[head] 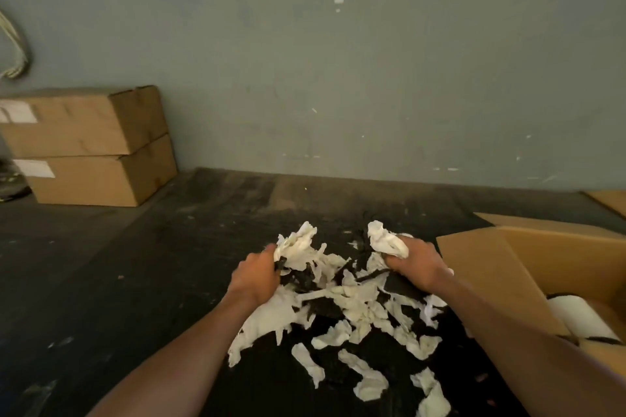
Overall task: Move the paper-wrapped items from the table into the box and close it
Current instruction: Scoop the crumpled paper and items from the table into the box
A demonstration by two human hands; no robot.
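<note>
A heap of white paper-wrapped items [352,311] lies on the dark table in front of me, with dark pieces showing between the paper. My left hand [257,276] grips one wrapped bundle [298,244] at the heap's far left. My right hand [418,264] is closed on another wrapped bundle [386,240] at the heap's far right. An open cardboard box [501,267] stands to the right with its flaps up. Something white and rolled [576,315] lies inside it.
Two shut cardboard boxes [98,145] are stacked at the back left against the grey wall. A flat piece of cardboard [609,201] lies at the far right edge. Bare dark tabletop [135,264] stretches to the left of the heap.
</note>
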